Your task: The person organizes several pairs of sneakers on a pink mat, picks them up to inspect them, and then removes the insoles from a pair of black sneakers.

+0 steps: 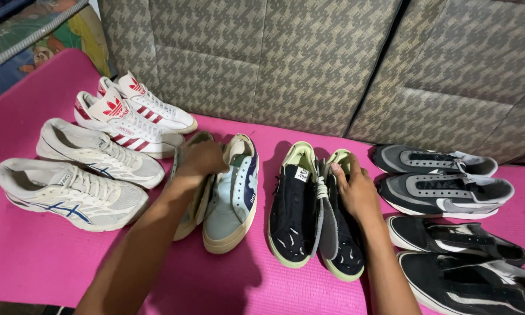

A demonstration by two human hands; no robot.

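Head view: left hand (201, 158) curls palm-down, fingers closed around the pale cream shoe (193, 186), its blue-sided mate (233, 195) just beside them. Right hand (356, 189) lies flat, fingers together, pressing on the black shoe (341, 224).

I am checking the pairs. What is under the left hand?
The left hand rests on a cream shoe, beside its blue mate. The hand and forearm cover most of that shoe; its inside cannot be seen.

dim, even indoor light; soft shadows under the arms; sharp, slight wide-angle bend.
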